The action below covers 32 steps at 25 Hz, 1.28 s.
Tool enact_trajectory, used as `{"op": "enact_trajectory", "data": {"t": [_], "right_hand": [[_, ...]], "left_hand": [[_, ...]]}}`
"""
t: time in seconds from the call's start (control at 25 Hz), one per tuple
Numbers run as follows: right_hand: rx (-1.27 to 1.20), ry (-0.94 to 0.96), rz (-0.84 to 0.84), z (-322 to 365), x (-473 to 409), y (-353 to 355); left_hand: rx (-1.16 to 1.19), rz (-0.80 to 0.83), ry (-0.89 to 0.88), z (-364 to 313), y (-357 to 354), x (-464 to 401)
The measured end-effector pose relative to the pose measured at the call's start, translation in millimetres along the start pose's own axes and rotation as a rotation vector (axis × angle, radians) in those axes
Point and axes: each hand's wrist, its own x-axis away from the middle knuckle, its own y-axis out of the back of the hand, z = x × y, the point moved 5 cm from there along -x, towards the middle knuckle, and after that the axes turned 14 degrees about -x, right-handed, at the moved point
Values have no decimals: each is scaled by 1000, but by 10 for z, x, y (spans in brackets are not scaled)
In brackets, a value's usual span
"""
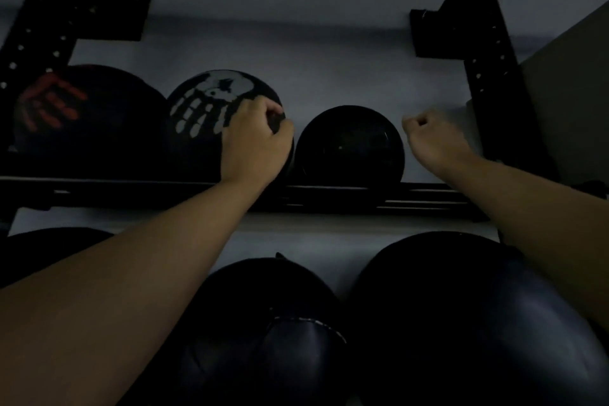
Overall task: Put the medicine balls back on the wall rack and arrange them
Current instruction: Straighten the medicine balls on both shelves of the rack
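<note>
Pretty dim in here. Three balls sit in a row on the upper rail (428, 196) of the wall rack: a red-print ball (82, 115) far left, a white-print ball (204, 115) beside it, and a plain ball (349, 145) to the right. The left hand (253, 142) presses on the right side of the white-print ball, fingers curled against it — resting there, not really gripping. The right hand (431, 138) hangs in a loose fist just right of the plain ball, holding nothing. Two bigger balls — (263, 323) and (461, 323) — sit nearer, lower down.
</note>
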Motion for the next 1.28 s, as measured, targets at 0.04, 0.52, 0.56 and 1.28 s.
{"op": "enact_trajectory", "data": {"t": [0.04, 0.52, 0.56, 1.28], "right_hand": [[-25, -30, 30, -104, -79, -7], [-220, -241, 171, -286, -354, -763], [-242, -236, 155, -266, -379, -795], [-92, -57, 209, -109, -587, -737]], "left_hand": [[-27, 15, -19, -106, -122, -60], [-72, 401, -134, -467, -1290, -626], [-78, 347, -127, -416, -1313, -628], [-230, 420, -161, -358, -1232, -562]]}}
